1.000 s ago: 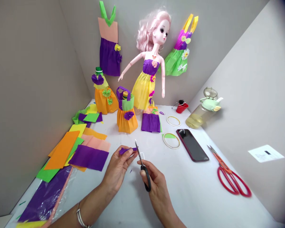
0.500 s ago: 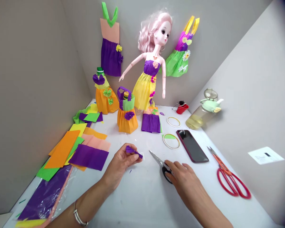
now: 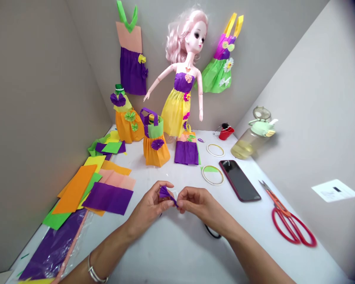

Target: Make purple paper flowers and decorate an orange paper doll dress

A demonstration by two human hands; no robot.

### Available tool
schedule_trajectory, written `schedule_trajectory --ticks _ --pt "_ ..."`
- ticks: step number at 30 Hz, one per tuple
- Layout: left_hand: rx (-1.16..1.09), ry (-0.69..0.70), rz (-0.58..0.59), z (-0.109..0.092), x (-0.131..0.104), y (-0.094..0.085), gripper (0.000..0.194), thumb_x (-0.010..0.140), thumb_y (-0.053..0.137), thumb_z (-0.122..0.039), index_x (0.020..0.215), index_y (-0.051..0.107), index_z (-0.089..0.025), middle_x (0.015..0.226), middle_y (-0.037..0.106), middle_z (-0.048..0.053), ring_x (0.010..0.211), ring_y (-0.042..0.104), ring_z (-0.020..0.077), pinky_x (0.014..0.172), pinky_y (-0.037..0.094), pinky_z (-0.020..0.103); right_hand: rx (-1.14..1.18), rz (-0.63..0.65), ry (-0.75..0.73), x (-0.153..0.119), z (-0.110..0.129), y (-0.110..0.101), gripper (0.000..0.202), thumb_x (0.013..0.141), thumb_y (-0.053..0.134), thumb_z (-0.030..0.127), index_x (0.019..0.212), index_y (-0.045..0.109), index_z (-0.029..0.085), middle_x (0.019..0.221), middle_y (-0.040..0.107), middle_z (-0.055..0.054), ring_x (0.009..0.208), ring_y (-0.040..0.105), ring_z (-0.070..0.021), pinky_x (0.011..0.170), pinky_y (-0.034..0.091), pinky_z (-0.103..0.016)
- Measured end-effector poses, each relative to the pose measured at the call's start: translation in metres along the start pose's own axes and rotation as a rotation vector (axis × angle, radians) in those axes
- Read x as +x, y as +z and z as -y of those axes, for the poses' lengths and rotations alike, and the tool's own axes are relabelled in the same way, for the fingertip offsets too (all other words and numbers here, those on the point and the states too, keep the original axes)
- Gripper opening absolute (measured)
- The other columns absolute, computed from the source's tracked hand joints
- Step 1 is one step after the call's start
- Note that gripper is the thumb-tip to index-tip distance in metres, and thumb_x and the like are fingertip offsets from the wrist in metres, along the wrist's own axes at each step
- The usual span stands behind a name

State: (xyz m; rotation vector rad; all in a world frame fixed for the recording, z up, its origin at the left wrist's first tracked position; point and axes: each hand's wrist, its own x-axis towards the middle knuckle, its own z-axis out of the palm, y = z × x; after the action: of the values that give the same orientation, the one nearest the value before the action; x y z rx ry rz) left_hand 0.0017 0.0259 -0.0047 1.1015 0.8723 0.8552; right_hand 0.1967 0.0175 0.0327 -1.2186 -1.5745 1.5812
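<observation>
A small pleated purple piece (image 3: 165, 192) is pinched between the thumb and fingers of my left hand (image 3: 154, 203). My right hand (image 3: 198, 201) closes its thumb and forefinger on the lower right end of the same piece, so both hands meet over the middle of the white table. Black-handled scissors (image 3: 213, 233) lie under my right hand, with only part of a handle showing. A small whitish bit is visible between the hands.
Coloured sheets (image 3: 109, 197) lie at the left. Behind stand a doll (image 3: 177, 110) and dressed bottles (image 3: 156, 152). On the right are tape rings (image 3: 213, 175), a phone (image 3: 239, 180), red scissors (image 3: 284, 215) and a tilted bottle (image 3: 248, 144).
My right hand has let go of the black-handled scissors, moved left and taken hold of the end of the purple piece. The view has shifted slightly.
</observation>
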Motion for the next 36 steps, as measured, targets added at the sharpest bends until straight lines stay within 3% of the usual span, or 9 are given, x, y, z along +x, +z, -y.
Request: schedule_trajectory --ticks 5,9,15,24,30,36 --pt "-0.054 0.012 -0.045 0.004 0.004 -0.001 0.036 0.08 0.073 -0.032 0.11 0.056 -0.023 0.091 0.064 0.001 0.087 0.061 0.0165 0.08 0.045 0.027 0.069 -0.082 -0.016 0.009 -0.013 0.008 0.017 0.084 0.065 0.032 0.077 0.066 0.017 0.071 0.063 0.0 0.07 0.054 -0.014 0.067 0.04 -0.027" --pt "0.04 0.035 -0.134 0.005 0.003 -0.001 0.02 0.083 0.07 -0.033 0.097 0.06 -0.022 0.095 0.063 0.002 0.093 0.06 0.0179 0.087 0.044 0.028 0.133 -0.201 0.006 0.01 -0.013 0.01 0.019 0.081 0.067 0.036 0.076 0.065 0.017 0.07 0.064 0.0 0.069 0.056 -0.0143 0.067 0.041 -0.027" --pt "0.154 0.034 -0.07 0.006 0.0 0.005 0.016 0.087 0.065 -0.036 0.089 0.064 -0.02 0.086 0.064 0.001 0.083 0.059 0.0172 0.077 0.043 0.025 0.203 -0.27 0.004 0.01 -0.02 0.013 0.024 0.079 0.071 0.04 0.076 0.065 0.017 0.069 0.063 0.0 0.07 0.056 -0.0152 0.069 0.043 -0.028" --pt "0.129 0.057 -0.106 0.005 -0.001 0.008 0.017 0.087 0.064 -0.037 0.084 0.064 -0.02 0.085 0.063 0.001 0.083 0.058 0.0173 0.079 0.043 0.024 0.017 -0.345 -0.086 0.008 -0.023 0.026 0.016 0.085 0.066 0.032 0.076 0.063 0.019 0.073 0.064 0.0 0.073 0.058 -0.0158 0.07 0.044 -0.027" --pt "0.139 0.027 -0.119 0.004 -0.003 0.007 0.016 0.086 0.064 -0.036 0.084 0.063 -0.021 0.084 0.062 0.0 0.083 0.058 0.0168 0.08 0.043 0.025 -0.046 -0.35 -0.11 0.006 -0.021 0.027 0.019 0.089 0.061 0.033 0.076 0.064 0.019 0.074 0.064 0.0 0.075 0.058 -0.0162 0.072 0.044 -0.027" --pt "0.013 -0.023 -0.155 0.007 -0.002 0.006 0.015 0.083 0.068 -0.035 0.085 0.066 -0.02 0.086 0.065 0.001 0.087 0.062 0.0182 0.081 0.044 0.026 0.133 -0.254 -0.041 0.007 -0.014 0.019 0.024 0.088 0.061 0.041 0.084 0.068 0.018 0.072 0.065 0.0 0.073 0.059 -0.0161 0.073 0.045 -0.028"
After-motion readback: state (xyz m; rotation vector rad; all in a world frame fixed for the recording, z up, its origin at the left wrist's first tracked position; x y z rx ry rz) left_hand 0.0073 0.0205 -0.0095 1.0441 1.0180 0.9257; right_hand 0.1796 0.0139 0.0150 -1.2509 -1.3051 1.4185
